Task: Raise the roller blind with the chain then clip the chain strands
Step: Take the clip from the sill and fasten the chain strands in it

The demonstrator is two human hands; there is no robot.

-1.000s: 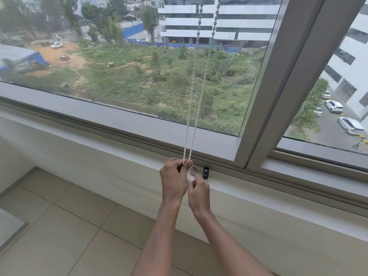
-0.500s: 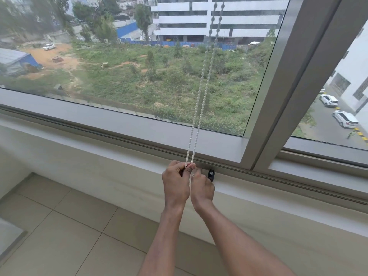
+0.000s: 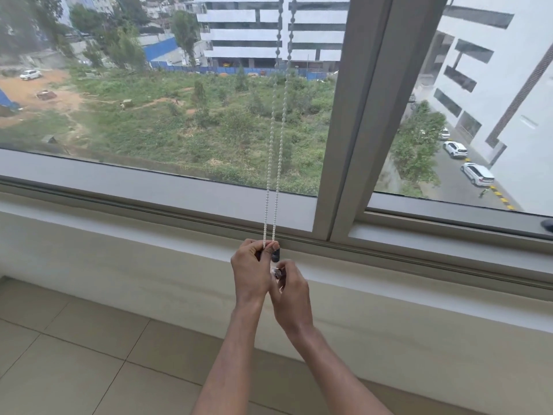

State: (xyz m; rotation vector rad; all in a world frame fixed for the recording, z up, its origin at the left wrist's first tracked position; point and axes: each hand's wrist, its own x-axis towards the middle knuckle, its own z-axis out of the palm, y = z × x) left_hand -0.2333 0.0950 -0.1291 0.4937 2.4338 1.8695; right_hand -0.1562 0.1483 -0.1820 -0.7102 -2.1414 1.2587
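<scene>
While both chain strands (image 3: 268, 175) are being pinched together by the left hand (image 3: 250, 268) just above the sill (image 3: 149, 235), the clipping step is judged to be the one in hand. The strands are hanging taut and nearly parallel from beyond the top edge of the view, in front of the pane (image 3: 179, 115) and just left of the upright window post (image 3: 353, 115). Their lower ends are being hidden inside the curled fingers of the left hand. No blind fabric is being shown over the glass, so the raising step is taken as complete, although the roller itself is out of view. The right hand (image 3: 294, 295) is being held just below and beside the left, with its fingertips closing on a small item (image 3: 276, 273) too blurred to be identified, possibly the clip. A dark part (image 3: 275, 256) is lying just beside the left fingertips, and whether it is touching the chain cannot be told. For the next move, the strands are to be held side by side and steady while the clip is being brought up and pressed over both at once, just above the pinch.
</scene>
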